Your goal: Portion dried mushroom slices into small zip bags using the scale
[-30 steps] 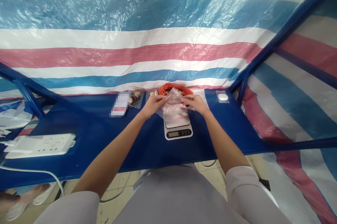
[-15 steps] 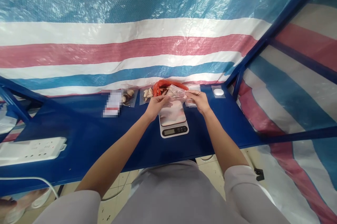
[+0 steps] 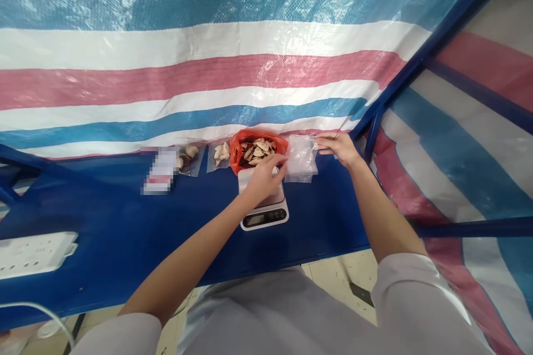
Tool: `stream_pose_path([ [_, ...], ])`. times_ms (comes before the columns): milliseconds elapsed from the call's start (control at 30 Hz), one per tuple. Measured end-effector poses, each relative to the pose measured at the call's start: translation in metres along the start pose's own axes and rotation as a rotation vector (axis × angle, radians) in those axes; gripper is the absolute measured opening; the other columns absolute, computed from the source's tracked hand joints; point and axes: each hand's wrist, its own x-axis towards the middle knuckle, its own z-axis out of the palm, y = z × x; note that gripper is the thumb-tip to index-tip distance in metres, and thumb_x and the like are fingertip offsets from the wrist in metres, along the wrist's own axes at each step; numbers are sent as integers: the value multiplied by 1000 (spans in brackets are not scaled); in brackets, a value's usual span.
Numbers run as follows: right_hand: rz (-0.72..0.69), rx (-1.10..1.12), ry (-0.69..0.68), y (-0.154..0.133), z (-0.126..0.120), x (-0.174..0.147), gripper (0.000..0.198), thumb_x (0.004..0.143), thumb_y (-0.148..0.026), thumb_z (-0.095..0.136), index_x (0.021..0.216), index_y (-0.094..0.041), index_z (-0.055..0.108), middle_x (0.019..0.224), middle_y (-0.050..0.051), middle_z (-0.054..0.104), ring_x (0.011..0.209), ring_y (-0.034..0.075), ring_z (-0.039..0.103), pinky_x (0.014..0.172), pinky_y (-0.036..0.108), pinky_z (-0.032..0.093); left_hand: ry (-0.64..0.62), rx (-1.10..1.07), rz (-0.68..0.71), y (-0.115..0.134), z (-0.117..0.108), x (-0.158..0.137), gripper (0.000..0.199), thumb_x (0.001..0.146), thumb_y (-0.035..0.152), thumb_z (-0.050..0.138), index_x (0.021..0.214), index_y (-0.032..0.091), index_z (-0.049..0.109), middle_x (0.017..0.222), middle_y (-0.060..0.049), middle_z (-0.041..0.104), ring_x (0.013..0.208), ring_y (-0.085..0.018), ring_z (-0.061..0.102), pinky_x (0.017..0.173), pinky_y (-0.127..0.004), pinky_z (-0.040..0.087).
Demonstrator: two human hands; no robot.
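My right hand [image 3: 339, 148] is at the right of the table, thumb and fingers pinching the edge of a clear plastic zip bag [image 3: 302, 158], which lies on or among other clear bags. My left hand [image 3: 266, 178] hovers over a white kitchen scale [image 3: 264, 217], fingers slightly bent and apart, with nothing visible in them. Just behind the scale stands a red plastic bag [image 3: 236, 152], its mouth wide, full of dried brown and pale slices [image 3: 259, 149]. The scale's plate is partly hidden by my left hand.
Left of the red bag lie a clear bag of pale pieces [image 3: 219, 154], a clear bag of brownish pieces [image 3: 189, 158] and a blurred-out card [image 3: 161, 171]. A white power strip [image 3: 39, 255] sits at the left of the blue table [image 3: 137, 233]. Striped sheeting and blue frame bars [image 3: 389, 94] enclose it.
The bag that both hands held above the scale has moved right with my right hand. My left hand has let go and come nearer over the scale, exposing the slices in the red bag.
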Motion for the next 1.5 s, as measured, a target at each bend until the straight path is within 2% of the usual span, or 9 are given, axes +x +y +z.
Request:
stream_pose_path([
  [133,35,-102,-56,-2,-8,20,35,65,-35,91,90,-16,76,87,8,78,72,18,75,61,24,59,-132,266,236,0,23,2,23,97,25,48,109,19,67,121,-15,66,114,-27,63,100,-45,52],
  [267,42,-198,-67,6,-7,42,26,67,-29,88,86,-15,76,83,8,77,66,16,72,55,21,54,-268,446,350,0,46,6,24,97,20,45,107,16,67,122,-17,65,116,-29,61,100,-45,52],
  [400,-66,-405,-3,16,-1,58,14,76,-25,78,88,-16,77,77,6,76,65,17,71,54,23,51,-377,562,333,-2,62,7,24,95,23,51,109,13,68,128,-20,62,122,-33,58,104,-46,49],
  [500,-165,-648,37,17,6,62,15,82,-26,70,93,-20,79,74,4,76,74,20,72,66,29,55,-418,591,298,-4,69,7,28,94,26,54,115,13,66,132,-22,59,126,-34,56,105,-48,48],
  [667,-205,-932,97,13,20,59,21,88,-30,64,102,-26,79,92,5,80,95,25,72,85,34,53,-442,615,251,-6,73,8,32,94,23,52,121,11,64,137,-23,57,128,-35,54,107,-48,46],
  [867,-240,-1120,105,15,26,48,28,93,-40,59,115,-31,74,108,4,78,102,28,71,87,38,52,-461,628,154,-2,73,8,31,95,22,50,121,11,64,135,-22,58,126,-32,56,107,-45,46],
  [1067,-331,-1253,282,8,32,12,35,95,-40,54,124,-29,71,111,8,77,95,29,72,82,39,52,-474,675,148,3,71,9,28,97,23,49,118,14,65,128,-16,62,121,-30,58,104,-42,48],
  [1233,-492,-1295,84,21,47,-2,33,97,-39,51,121,-28,72,127,5,72,103,26,71,81,35,54,-463,667,147,1,72,9,29,97,22,47,115,12,67,120,-17,65,117,-31,60,101,-43,49],
  [1500,-682,-1321,-115,54,46,15,37,97,-27,50,127,-15,68,145,14,58,136,32,53,115,48,40,-416,692,160,-6,76,3,33,97,23,47,116,4,66,125,-21,66,122,-31,59,108,-41,45],
])
